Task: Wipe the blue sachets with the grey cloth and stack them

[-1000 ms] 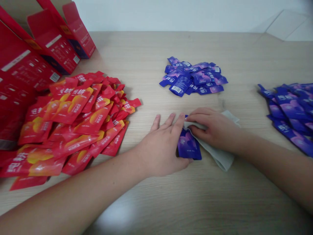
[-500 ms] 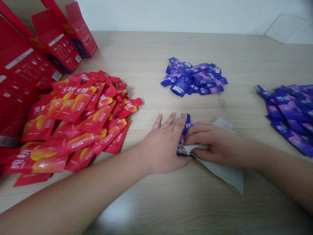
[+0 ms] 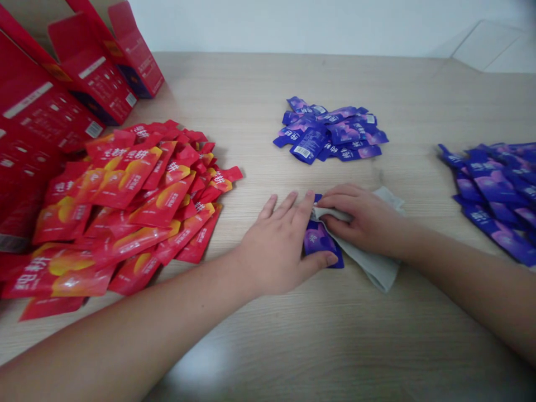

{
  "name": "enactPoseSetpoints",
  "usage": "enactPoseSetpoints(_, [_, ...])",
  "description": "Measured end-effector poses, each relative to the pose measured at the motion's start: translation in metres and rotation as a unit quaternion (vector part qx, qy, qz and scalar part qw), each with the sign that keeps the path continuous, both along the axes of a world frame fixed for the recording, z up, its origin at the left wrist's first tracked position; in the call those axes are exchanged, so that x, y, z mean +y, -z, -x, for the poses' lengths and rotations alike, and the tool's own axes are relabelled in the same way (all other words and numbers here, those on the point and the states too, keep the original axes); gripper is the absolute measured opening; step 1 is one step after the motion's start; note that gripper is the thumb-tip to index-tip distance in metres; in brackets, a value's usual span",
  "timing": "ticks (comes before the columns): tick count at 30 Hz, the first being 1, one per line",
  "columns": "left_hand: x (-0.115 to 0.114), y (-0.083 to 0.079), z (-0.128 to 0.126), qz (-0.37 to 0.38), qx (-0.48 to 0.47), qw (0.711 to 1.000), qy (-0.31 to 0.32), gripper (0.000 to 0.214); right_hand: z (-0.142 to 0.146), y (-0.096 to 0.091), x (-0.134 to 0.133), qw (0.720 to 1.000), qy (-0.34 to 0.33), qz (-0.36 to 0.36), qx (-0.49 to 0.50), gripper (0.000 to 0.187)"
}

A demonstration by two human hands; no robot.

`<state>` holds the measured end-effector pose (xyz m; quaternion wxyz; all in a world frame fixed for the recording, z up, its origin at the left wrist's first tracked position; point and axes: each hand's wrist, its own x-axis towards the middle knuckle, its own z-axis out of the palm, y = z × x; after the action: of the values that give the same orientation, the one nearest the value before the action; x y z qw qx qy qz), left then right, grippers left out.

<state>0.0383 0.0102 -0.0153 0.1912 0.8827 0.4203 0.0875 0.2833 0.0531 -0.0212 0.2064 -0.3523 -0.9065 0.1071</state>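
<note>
A purple sachet with pink print lies flat on the table, partly covered by both hands. My left hand is spread flat, with its thumb and index finger resting on the sachet's left side and lower end. In my right hand a pale cloth or tissue is pinched and pressed on the sachet's upper end. The rest of the cloth spreads out beneath and beyond that hand.
Red and orange sachets are heaped on the left, against open red cartons. A small pile of purple sachets lies farther back, and another purple pile is at the right edge. Behind the wooden table stands a white wall.
My right hand has moved up along the sachet with the cloth, from its lower part to its upper end. More of the sachet's lower part now shows. The left hand has stayed nearly in place.
</note>
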Motion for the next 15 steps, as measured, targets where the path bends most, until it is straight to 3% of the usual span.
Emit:
enactPoseSetpoints(5, [0.0,0.007,-0.004,-0.021,0.014,0.999,-0.032,0.119,0.0,-0.013,-0.002,0.997,0.021,-0.008,0.078,0.019])
enactPoseSetpoints(9, [0.001,0.005,-0.005,-0.012,0.026,0.999,-0.043,0.121,0.007,-0.025,-0.015,0.987,-0.109,0.112,0.037,0.02])
enactPoseSetpoints(11, [0.001,0.003,-0.005,-0.003,0.038,0.998,-0.047,0.12,0.01,-0.024,-0.02,0.983,-0.135,0.127,0.01,0.022])
enactPoseSetpoints(15, [0.002,0.0,-0.006,0.004,0.044,0.997,-0.057,0.12,0.009,-0.014,-0.008,0.997,-0.05,0.06,0.006,0.022])
